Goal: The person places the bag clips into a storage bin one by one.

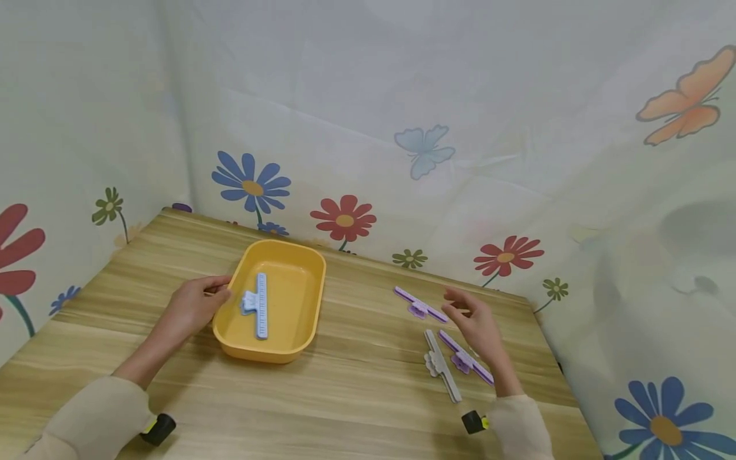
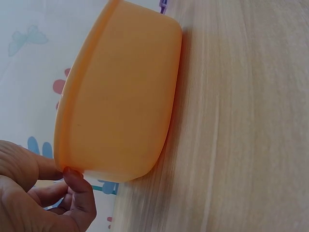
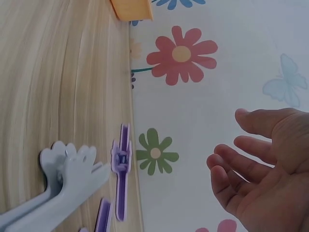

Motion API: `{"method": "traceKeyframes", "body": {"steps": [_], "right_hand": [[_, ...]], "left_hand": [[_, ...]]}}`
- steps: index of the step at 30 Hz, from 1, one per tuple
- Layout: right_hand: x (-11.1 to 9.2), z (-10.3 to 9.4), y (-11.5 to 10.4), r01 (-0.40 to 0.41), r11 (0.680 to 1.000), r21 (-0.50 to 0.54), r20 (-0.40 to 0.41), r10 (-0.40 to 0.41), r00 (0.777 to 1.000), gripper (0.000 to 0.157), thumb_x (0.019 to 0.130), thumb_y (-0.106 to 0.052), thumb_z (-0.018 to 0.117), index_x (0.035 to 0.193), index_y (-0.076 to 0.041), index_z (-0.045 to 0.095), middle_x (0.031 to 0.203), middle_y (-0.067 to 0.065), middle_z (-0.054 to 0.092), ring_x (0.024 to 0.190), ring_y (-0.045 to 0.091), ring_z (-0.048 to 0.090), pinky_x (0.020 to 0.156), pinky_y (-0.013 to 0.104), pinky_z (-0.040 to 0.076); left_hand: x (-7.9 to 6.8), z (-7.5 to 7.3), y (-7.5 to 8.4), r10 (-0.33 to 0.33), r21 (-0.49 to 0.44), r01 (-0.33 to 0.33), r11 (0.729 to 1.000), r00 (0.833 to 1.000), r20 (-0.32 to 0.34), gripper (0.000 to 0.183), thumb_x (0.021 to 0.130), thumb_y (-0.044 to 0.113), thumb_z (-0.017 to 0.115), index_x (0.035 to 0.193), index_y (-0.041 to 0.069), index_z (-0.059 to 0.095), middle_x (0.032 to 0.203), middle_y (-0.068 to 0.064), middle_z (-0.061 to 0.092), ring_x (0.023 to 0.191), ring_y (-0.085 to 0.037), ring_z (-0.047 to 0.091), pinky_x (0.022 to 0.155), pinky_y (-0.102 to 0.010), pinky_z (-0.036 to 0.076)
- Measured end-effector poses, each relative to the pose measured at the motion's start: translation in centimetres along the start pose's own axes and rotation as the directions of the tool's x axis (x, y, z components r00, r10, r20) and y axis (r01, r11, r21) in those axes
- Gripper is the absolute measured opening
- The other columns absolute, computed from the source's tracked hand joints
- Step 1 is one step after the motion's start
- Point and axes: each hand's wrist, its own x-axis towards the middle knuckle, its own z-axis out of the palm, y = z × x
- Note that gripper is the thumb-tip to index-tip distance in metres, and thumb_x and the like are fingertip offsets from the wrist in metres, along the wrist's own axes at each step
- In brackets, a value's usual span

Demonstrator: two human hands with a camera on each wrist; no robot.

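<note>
A yellow plastic tray (image 1: 230, 348) stands on the table with a light blue ruler-marked bag clip (image 1: 262, 306) lying inside it. My left hand (image 1: 198, 303) pinches the tray's left rim between thumb and fingers, as the left wrist view (image 2: 48, 193) also shows. Over the right side of the table my right hand (image 1: 476, 322) hovers, fingers loosely bent and holding nothing. Close to it lie a purple bag clip (image 1: 422, 305), a second purple bag clip (image 1: 467, 359) and a grey-white bag clip (image 1: 443, 367). In the right wrist view, the right hand (image 3: 265, 169) appears apart from the clips.
The wood-grain table (image 1: 356, 409) ends at a cloth backdrop (image 1: 345, 128) printed with flowers and butterflies, which rises behind it and on both sides. A stretch of bare tabletop separates the tray from the loose clips.
</note>
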Motion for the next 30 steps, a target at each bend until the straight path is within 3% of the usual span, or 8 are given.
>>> {"method": "traceKeyframes", "body": {"steps": [15, 21, 30], "right_hand": [[-1.8, -2.1, 0.6, 0.012, 0.999, -0.034, -0.001, -0.012, 1.000, 0.040, 0.102, -0.010, 0.067, 0.139, 0.004, 0.060, 0.126, 0.021, 0.068, 0.108, 0.030, 0.064, 0.085, 0.023, 0.052], [-2.3, -2.4, 1.0, 0.020, 0.999, -0.049, 0.018, -0.019, 1.000, 0.039, 0.101, -0.007, 0.067, 0.137, 0.006, 0.061, 0.127, 0.025, 0.067, 0.106, 0.030, 0.065, 0.082, 0.022, 0.053], [-3.0, -2.5, 1.1, 0.059, 0.996, -0.071, 0.043, -0.056, 0.997, 0.040, 0.099, -0.006, 0.069, 0.137, 0.004, 0.061, 0.125, 0.021, 0.068, 0.103, 0.029, 0.066, 0.081, 0.027, 0.055]], "left_hand": [[0.1, 0.1, -0.3, 0.004, 0.009, -0.004, 1.000, 1.000, 0.000, 0.047, 0.107, 0.019, 0.055, 0.141, -0.013, 0.054, 0.123, -0.029, 0.063, 0.109, -0.041, 0.061, 0.082, -0.042, 0.053], [0.0, 0.1, -0.3, -0.031, 0.004, 0.031, 1.000, 0.999, 0.019, 0.049, 0.107, 0.020, 0.054, 0.143, -0.012, 0.051, 0.127, -0.031, 0.061, 0.112, -0.042, 0.060, 0.083, -0.044, 0.053], [0.1, 0.1, -0.4, -0.019, -0.002, 0.019, 1.000, 1.000, 0.009, 0.049, 0.107, 0.021, 0.054, 0.143, -0.012, 0.052, 0.125, -0.029, 0.062, 0.108, -0.038, 0.060, 0.081, -0.039, 0.053]]}}
